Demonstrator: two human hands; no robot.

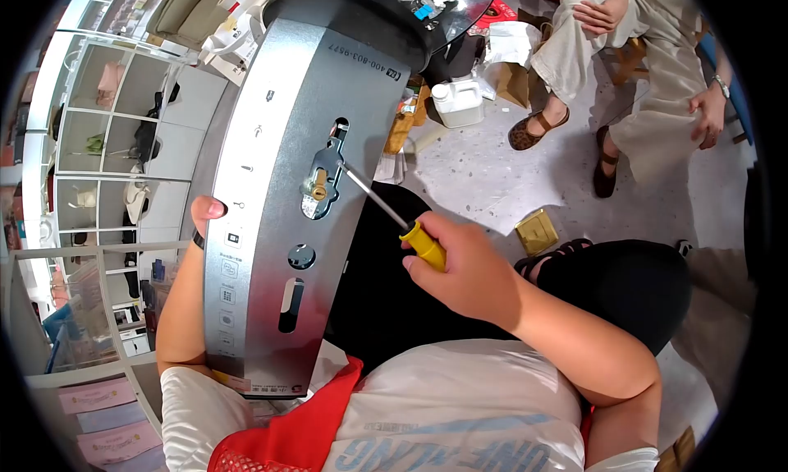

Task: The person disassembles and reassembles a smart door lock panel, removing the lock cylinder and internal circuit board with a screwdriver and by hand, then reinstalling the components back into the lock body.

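A long silver metal case [271,201] with cut-out slots, printed icons and a phone number leans across my lap, its far end against a round black table. My left hand [207,213] grips the case's left edge; most of its fingers are hidden behind it. In my right hand [468,263] is a screwdriver [423,244] with a yellow handle. Its shaft runs up and left, and the tip meets or nearly meets the edge of the irregular central cut-out. Inside that opening sits a brass lock cylinder [318,186]. Below it are a round hole and a long slot.
The black table [345,12] carries plastic wrapping. A white jug [457,103] and boxes stand on the floor beyond the case. At right, a seated person's legs [566,53] and hands show. A gold tin [536,231] lies near my foot; shelves [123,127] line the left.
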